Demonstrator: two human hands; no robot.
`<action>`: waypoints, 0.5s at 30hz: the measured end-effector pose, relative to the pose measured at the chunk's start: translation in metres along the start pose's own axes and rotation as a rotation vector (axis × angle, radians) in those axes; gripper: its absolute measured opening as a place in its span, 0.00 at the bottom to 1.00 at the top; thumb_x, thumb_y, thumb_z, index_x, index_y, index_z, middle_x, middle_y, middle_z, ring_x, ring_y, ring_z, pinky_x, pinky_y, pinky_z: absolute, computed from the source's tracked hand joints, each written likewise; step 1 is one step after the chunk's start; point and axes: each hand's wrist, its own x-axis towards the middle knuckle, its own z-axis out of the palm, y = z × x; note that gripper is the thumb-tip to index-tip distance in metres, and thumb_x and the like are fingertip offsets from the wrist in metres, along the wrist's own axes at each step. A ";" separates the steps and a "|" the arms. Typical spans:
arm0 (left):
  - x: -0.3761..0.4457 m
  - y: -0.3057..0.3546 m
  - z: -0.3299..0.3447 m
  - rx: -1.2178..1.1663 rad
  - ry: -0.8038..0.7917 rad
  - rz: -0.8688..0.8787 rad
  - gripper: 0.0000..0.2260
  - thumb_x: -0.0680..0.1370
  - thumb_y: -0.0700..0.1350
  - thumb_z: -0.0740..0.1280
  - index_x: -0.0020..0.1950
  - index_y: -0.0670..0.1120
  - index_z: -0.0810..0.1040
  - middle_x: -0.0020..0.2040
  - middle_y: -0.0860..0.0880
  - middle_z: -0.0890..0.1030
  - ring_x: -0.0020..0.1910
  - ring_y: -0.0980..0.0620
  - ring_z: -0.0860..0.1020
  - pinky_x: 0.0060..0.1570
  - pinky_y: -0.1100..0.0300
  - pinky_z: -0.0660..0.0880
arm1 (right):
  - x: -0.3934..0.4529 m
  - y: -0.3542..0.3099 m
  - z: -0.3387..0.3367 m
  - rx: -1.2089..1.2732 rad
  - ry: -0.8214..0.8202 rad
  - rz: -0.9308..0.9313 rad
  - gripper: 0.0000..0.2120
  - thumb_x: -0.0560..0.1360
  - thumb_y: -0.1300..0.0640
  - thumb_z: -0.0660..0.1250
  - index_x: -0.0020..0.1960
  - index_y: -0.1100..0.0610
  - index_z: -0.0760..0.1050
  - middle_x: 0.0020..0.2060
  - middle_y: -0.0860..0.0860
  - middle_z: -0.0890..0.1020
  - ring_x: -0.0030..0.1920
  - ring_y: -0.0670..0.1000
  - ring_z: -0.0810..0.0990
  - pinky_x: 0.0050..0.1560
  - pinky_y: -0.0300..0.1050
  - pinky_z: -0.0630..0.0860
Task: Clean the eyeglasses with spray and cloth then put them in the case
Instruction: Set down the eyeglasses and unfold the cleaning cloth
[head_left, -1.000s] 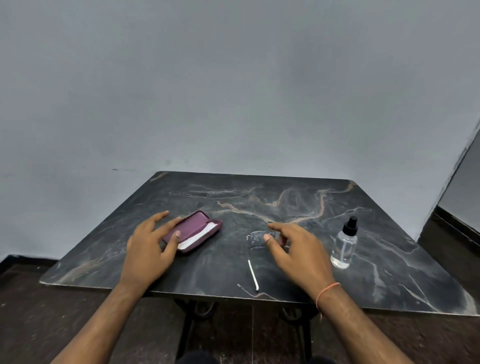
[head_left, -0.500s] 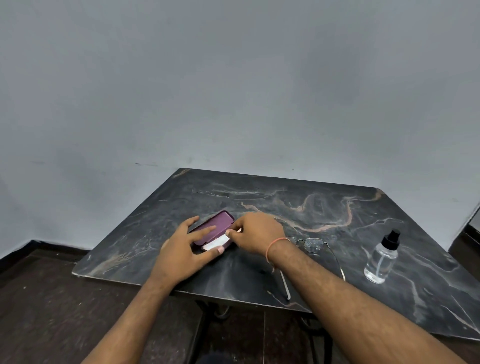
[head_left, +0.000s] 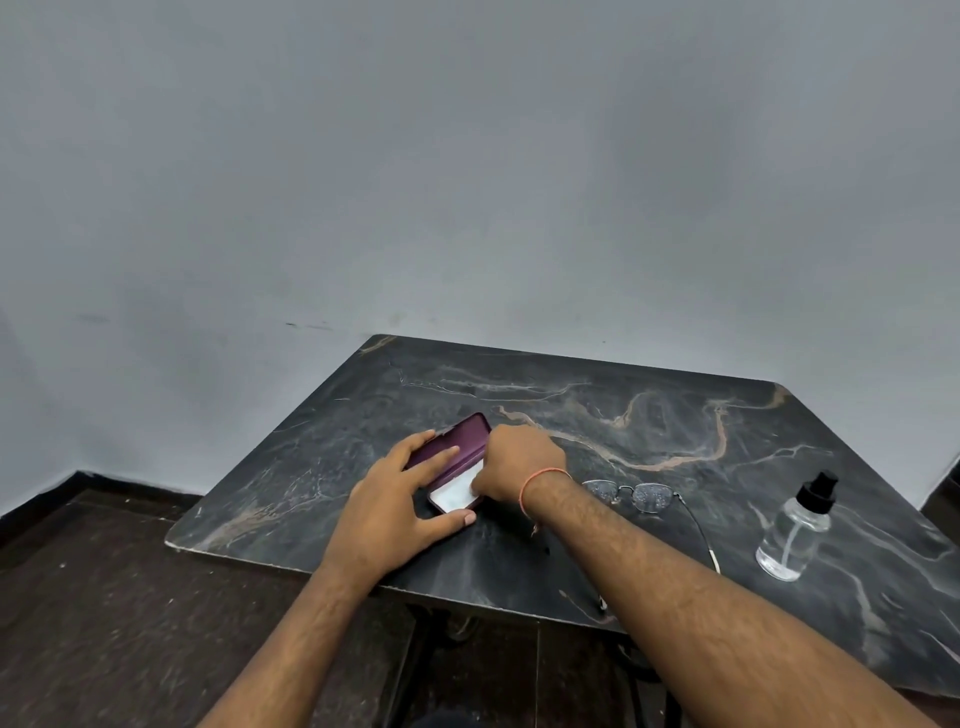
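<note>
A maroon eyeglass case (head_left: 462, 435) lies open on the dark marble table (head_left: 649, 415), with a white cloth (head_left: 457, 492) showing inside it. My left hand (head_left: 400, 499) rests on the case, fingers on its lid and thumb at its near corner. My right hand (head_left: 517, 462) reaches across into the case and its fingers pinch the white cloth. The eyeglasses (head_left: 641, 496) lie on the table right of my right wrist, lenses speckled with droplets, one temple arm stretching toward the near edge. A clear spray bottle (head_left: 795, 530) with a black cap stands further right.
A grey wall rises behind the table. Dark floor shows to the left and below the table's near edge. My right forearm crosses over the near part of the table.
My right hand left the eyeglasses and crossed left to the case, where it now grips the cloth. My left hand settled onto the case. The view shifted left.
</note>
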 end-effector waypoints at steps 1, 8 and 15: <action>0.001 -0.001 0.001 0.001 0.000 -0.002 0.41 0.68 0.78 0.71 0.80 0.67 0.71 0.82 0.67 0.62 0.78 0.58 0.70 0.74 0.46 0.75 | 0.001 0.000 0.000 0.011 -0.001 0.004 0.13 0.75 0.53 0.71 0.57 0.56 0.82 0.54 0.55 0.86 0.55 0.59 0.86 0.48 0.49 0.81; -0.001 0.000 0.002 0.010 0.016 -0.003 0.40 0.69 0.77 0.71 0.79 0.66 0.72 0.82 0.65 0.64 0.78 0.58 0.71 0.73 0.47 0.76 | -0.001 0.003 0.003 0.123 -0.003 0.005 0.13 0.73 0.50 0.72 0.54 0.56 0.85 0.51 0.54 0.87 0.52 0.59 0.86 0.50 0.49 0.84; -0.001 0.002 0.000 -0.081 -0.016 -0.034 0.39 0.70 0.73 0.74 0.80 0.65 0.72 0.80 0.63 0.65 0.76 0.60 0.70 0.73 0.56 0.75 | -0.012 0.024 0.000 0.532 0.084 -0.014 0.05 0.70 0.51 0.74 0.38 0.49 0.88 0.37 0.46 0.88 0.37 0.43 0.84 0.44 0.46 0.84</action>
